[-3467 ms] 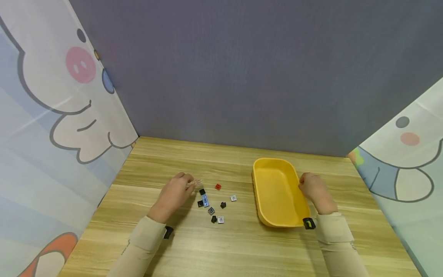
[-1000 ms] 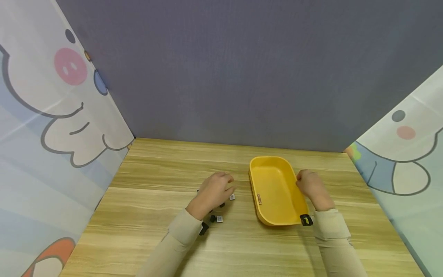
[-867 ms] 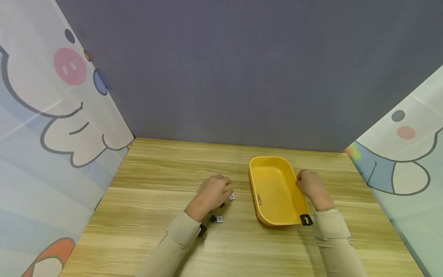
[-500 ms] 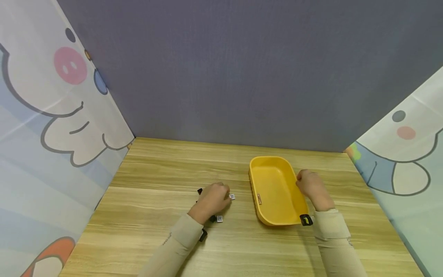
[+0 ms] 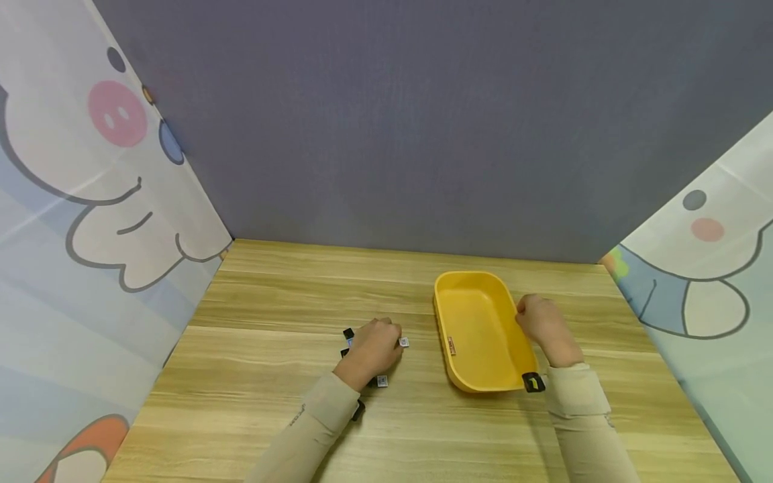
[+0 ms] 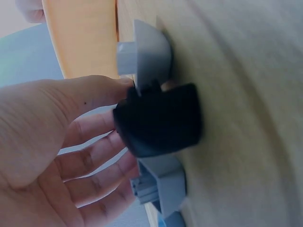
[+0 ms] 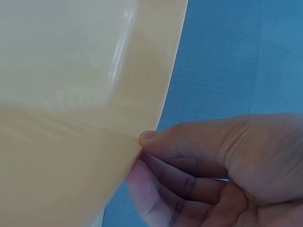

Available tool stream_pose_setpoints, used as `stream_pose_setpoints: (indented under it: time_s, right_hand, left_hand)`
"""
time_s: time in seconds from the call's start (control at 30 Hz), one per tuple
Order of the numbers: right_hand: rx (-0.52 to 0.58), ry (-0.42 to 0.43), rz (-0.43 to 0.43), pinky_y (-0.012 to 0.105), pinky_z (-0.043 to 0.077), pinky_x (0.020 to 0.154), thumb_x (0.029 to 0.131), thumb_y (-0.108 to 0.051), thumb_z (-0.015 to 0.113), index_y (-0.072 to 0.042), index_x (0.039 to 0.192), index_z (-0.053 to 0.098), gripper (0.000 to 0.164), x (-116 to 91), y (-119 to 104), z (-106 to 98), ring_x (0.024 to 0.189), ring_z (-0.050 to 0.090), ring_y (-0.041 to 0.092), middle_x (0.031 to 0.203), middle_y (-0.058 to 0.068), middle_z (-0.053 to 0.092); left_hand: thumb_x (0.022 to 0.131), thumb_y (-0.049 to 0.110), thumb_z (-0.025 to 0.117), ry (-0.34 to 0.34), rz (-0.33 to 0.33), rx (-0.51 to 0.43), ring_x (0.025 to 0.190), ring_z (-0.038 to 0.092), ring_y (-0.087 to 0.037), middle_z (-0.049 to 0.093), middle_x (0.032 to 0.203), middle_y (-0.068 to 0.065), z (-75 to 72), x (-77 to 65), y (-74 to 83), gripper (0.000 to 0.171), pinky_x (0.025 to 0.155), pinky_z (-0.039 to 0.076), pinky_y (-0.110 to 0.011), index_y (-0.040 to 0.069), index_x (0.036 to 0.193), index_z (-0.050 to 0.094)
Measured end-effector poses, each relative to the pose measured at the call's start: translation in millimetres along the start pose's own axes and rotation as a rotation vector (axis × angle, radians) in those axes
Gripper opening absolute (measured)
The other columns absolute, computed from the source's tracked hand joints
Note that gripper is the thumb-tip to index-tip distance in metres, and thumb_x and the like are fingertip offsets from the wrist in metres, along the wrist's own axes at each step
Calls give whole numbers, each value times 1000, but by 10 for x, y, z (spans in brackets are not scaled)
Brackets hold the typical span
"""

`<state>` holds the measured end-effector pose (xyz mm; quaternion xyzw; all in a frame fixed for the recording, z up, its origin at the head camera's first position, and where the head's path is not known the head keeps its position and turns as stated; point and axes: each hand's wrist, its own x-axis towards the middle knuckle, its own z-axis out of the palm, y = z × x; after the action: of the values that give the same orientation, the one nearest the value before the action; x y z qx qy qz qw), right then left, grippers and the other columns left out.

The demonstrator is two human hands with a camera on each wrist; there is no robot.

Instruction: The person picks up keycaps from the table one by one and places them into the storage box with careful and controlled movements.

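Note:
My left hand point(image 5: 376, 345) is low over small keycaps on the wooden table, fingertips right beside a white keycap point(image 5: 404, 342). In the left wrist view, the thumb and fingers of that hand point(image 6: 61, 156) reach behind a black keycap point(image 6: 158, 123); a pale keycap point(image 6: 154, 54) and a grey one point(image 6: 168, 182) lie on either side. The black keycap hides the fingertips, so I cannot tell if they pinch anything. With thumb and fingers, my right hand point(image 5: 543, 329) pinches the rim of a yellow tray point(image 5: 483, 335). The right wrist view shows this hand point(image 7: 218, 170) gripping the tray's edge point(image 7: 158, 94).
A small reddish printed piece point(image 5: 451, 345) lies inside the tray against its left wall. Another white keycap point(image 5: 382, 381) and a black keycap point(image 5: 348, 333) show around the left hand, which covers others. A grey partition point(image 5: 386, 134) rises behind the table point(image 5: 272, 282).
The printed piece, at my left fingertips 3.5 seconds ago, now lies in the tray. My left hand moved right, then dropped lower among the keycaps, its fingers drawing together. The right hand kept its grip.

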<state>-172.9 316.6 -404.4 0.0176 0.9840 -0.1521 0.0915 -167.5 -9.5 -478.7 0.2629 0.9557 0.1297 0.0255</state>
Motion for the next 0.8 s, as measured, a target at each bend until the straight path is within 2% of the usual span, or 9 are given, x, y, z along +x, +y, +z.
stream_pose_setpoints:
  time_s: [0.13, 0.2, 0.37, 0.43, 0.47, 0.67, 0.8]
  right_hand:
    - [5, -4, 3, 48, 53, 73, 93, 1, 58, 13, 101, 64, 15, -5, -7, -10, 79, 60, 32, 96, 27, 65]
    - [4, -3, 4, 48, 53, 73, 93, 1, 58, 12, 100, 64, 15, -7, -11, -14, 78, 60, 31, 95, 27, 65]
    - [0, -3, 2, 48, 53, 73, 93, 1, 58, 12, 100, 64, 15, -9, -11, -13, 79, 60, 32, 96, 27, 66]
    - [2, -5, 2, 48, 53, 73, 93, 1, 58, 13, 101, 64, 15, -9, -7, -11, 79, 61, 32, 97, 28, 66]
    - [4, -6, 3, 48, 53, 73, 93, 1, 58, 13, 101, 64, 15, -9, -6, -10, 79, 61, 32, 97, 28, 66]
    - [6, 2, 4, 48, 53, 72, 93, 1, 58, 12, 99, 64, 14, -19, -6, -11, 79, 61, 32, 94, 27, 66]
    - [-4, 11, -5, 49, 53, 73, 92, 1, 59, 12, 97, 64, 13, -20, -7, -13, 78, 61, 32, 92, 26, 66]
  left_hand:
    - [91, 22, 73, 14, 2, -7, 72, 59, -18, 59, 77, 1, -6, -9, 0, 14, 62, 53, -35, 15, 79, 69]
    - [91, 22, 72, 22, 9, -13, 73, 60, -16, 59, 77, 2, -10, -13, 2, 14, 70, 55, -37, 15, 79, 69]
    - [92, 23, 73, 48, 27, -79, 66, 54, -9, 58, 75, 5, -63, 0, 26, 14, 63, 52, -29, 16, 80, 71]
    - [92, 25, 73, 59, 35, -98, 64, 51, -8, 58, 76, 5, -121, 20, 53, 14, 54, 46, -25, 16, 81, 72]
    - [91, 25, 74, 66, 44, -100, 64, 51, -8, 58, 76, 4, -161, 31, 72, 14, 53, 45, -24, 15, 82, 72]
    - [91, 24, 73, 141, 114, -66, 71, 59, -10, 65, 86, 2, -457, 98, 222, 12, 58, 49, -24, 13, 96, 77]
    - [92, 22, 71, 145, 126, -88, 73, 59, -11, 64, 87, 3, -612, 122, 299, 12, 57, 49, -25, 13, 98, 77]
